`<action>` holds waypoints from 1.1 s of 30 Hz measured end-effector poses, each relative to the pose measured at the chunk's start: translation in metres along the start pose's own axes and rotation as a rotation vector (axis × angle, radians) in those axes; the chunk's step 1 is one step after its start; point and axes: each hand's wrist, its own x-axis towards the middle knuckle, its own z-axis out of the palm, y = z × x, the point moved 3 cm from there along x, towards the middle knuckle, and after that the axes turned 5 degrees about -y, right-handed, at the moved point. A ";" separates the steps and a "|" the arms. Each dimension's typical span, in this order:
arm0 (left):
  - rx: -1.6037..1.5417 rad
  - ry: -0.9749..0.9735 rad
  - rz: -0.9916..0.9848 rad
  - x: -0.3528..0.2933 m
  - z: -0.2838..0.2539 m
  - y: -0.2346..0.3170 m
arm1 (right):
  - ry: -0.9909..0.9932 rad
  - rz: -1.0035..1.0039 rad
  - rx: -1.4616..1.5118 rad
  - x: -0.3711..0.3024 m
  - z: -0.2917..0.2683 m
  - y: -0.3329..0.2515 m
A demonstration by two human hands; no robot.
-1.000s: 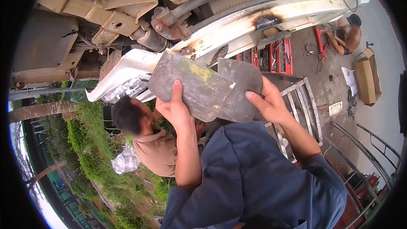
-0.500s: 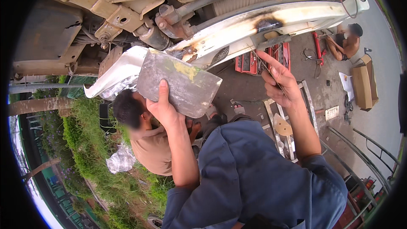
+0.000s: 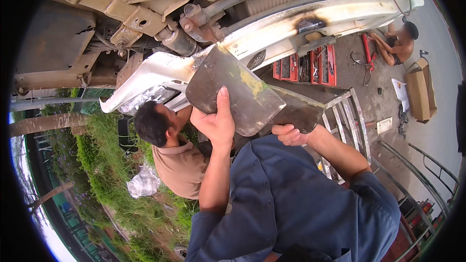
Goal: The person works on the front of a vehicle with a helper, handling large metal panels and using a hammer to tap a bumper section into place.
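Observation:
My left hand (image 3: 217, 122) is closed on a flat grey plate (image 3: 238, 94) with rounded corners, its thumb lying across the face. A smear of yellow-green paste marks that plate's upper right edge. In my right hand (image 3: 292, 135) is a thin dark sheet (image 3: 300, 110), with fingers curled round its lower edge. The sheet's left part goes behind the grey plate, and whether the two touch I cannot tell. Just beyond the grey plate runs a white vehicle bumper (image 3: 272, 33), with a burnt, blackened patch on it.
A co-worker in a tan shirt (image 3: 179, 170) crouches at my left beside the grass. Another person (image 3: 402, 43) sits far right. An opened red toolbox (image 3: 331, 65), a metal ladder-like frame (image 3: 361, 126) and a cardboard box (image 3: 418, 94) stand on the ground. Vehicle underparts (image 3: 131, 14) hang overhead.
My right hand has dropped from near the bumper to beside the grey plate, turning the thin sheet from edge-on to face-on. My left hand has moved right with the grey plate.

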 end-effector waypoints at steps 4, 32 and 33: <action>0.068 -0.103 0.031 -0.011 0.008 0.006 | -0.047 0.043 0.111 0.015 -0.021 0.011; 0.105 0.228 -0.116 -0.073 -0.037 -0.064 | 1.613 0.213 -2.339 -0.021 -0.162 -0.056; -0.015 0.269 -0.152 -0.068 -0.041 -0.068 | 1.736 0.232 -2.273 -0.045 -0.169 -0.061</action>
